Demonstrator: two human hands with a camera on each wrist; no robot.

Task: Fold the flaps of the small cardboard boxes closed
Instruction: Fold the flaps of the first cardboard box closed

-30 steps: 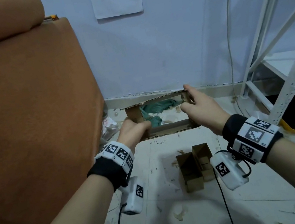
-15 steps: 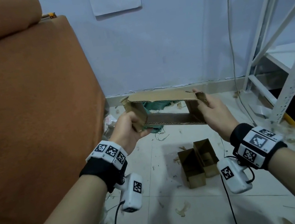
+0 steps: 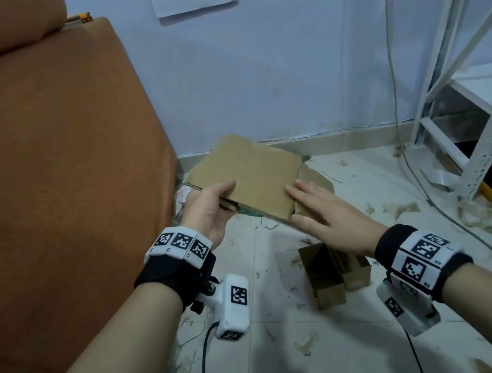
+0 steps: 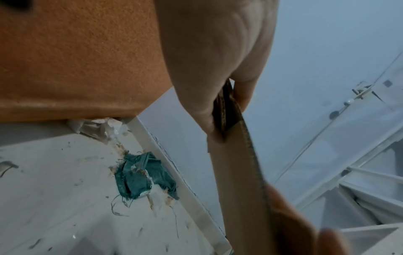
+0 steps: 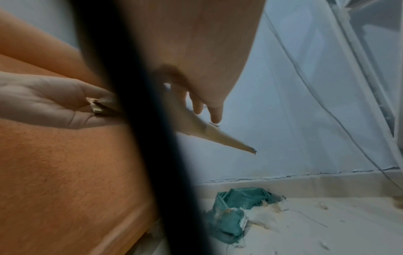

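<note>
Cardboard box [image 3: 246, 176] is being held collapsed flat in the air near the floor's wall edge: left hand [image 3: 209, 207] pinching one end, right hand [image 3: 321, 209] pressing flat-fingered. Two small boxes [image 3: 332, 273] are sitting open on the floor; flaps unfolded.

Flattened box [image 3: 250, 179] held above floor [image 3: 301, 357], sofa [image 3: 38, 173] left.

Head view looks down from above; both wrist views sit close, low, sharing the crumpled teal cloth [image 4: 144, 176] by the wall.
</note>
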